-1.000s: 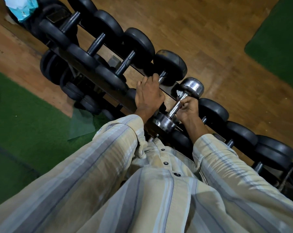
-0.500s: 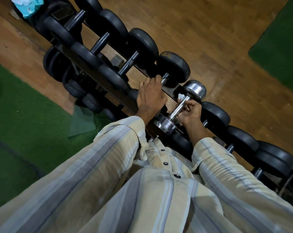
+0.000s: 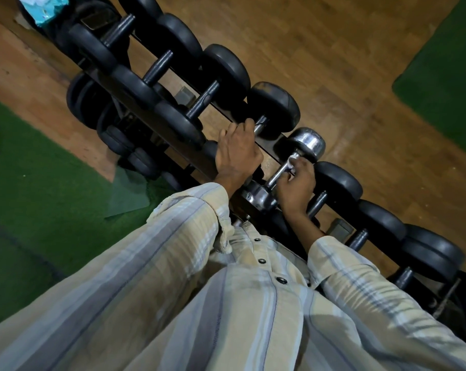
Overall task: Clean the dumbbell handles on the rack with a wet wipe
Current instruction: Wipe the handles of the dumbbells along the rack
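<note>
Along the rack point(image 3: 173, 135), which runs from far left to near right across the wooden floor point(image 3: 333, 62), black dumbbells lie side by side, each handle crossing the rack from near-left to far-right. At the far-left end a pale blue pack point(image 3: 43, 8), possibly the wipes, sits on top. Moving right, the left hand point(image 3: 238, 152) is curled over the handle of a black dumbbell point(image 3: 273, 108) and appears to grip it, probably as a brace. Just to its right lies the chrome dumbbell point(image 3: 282, 172), its bright handle on the same slant, one head near and one far. The right hand point(image 3: 296, 187) is closed round the far part of that handle, with a scrap of white, the wet wipe point(image 3: 292, 167), showing at the fingers. This hand is the nearer to the work, so any stroke would likely run along the slanted bar. Further right, more black dumbbells point(image 3: 381, 226) wait, their handles well apart from both hands.
</note>
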A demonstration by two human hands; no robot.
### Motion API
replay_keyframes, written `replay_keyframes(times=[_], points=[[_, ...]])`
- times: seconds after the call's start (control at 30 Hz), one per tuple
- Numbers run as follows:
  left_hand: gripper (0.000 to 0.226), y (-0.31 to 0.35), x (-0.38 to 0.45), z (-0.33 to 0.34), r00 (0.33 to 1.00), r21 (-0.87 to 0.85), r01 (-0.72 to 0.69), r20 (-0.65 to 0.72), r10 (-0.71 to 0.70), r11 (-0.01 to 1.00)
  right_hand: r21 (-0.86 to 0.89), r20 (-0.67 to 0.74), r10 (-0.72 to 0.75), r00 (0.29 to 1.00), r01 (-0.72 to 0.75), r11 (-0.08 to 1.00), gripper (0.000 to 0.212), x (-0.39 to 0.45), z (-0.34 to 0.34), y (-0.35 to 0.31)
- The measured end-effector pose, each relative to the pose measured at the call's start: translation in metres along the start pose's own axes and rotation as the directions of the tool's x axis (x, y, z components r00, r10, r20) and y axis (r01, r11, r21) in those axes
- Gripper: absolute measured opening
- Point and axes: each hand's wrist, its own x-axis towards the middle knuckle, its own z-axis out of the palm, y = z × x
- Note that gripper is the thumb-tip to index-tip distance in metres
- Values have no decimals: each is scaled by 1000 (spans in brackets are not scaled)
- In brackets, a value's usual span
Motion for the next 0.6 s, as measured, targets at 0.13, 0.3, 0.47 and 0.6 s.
replay_keyframes(times=[0.13,0.3,0.47,0.6], points=[[30,0,1,-1,1000,12,9,5,-9,1000,-531,298,-286,911,407,743,61,14,4,5],[31,0,0,0,1000,19,-17,1,17,1000,-710,585,-272,764,645,284,41,43,-2,-5],[33,-1,0,-3,1000,28,-19,-2,19,999,-601,761,-133,635,767,222,18,55,-1,-30],[33,-2,0,-4,1000,27,-14,-15,15,1000,-406,870,-106,481,823,398,24,54,-2,-24]])
